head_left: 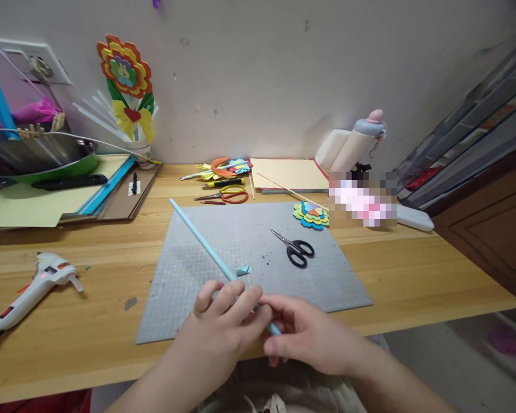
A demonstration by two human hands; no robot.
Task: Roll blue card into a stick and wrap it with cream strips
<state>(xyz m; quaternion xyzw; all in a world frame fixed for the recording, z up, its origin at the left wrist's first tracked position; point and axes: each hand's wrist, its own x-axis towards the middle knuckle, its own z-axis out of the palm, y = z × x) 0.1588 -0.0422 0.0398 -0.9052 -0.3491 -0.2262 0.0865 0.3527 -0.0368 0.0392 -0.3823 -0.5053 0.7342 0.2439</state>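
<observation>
A long light-blue paper tube [204, 244] slants from the upper left of the grey cutting mat [215, 221] down to its front edge. My left hand [230, 318] is wrapped over the tube's lower part, its knuckles on top. Close beside it, my right hand [303, 332] grips the tube's near end between thumb and fingers. A small folded scrap of blue paper [243, 270] lies by the tube. Black-handled scissors [296, 249] rest slightly open on the mat, with a layered paper flower [312, 215] behind them.
A white hot glue gun [36, 289] lies at the left. Coloured paper sheets [21, 203] and a metal pot [47, 152] stand behind it. A finished flower [124, 69] rises from a cup. Red-and-yellow-handled scissors [230, 196] and a bottle [356, 143] are at the back.
</observation>
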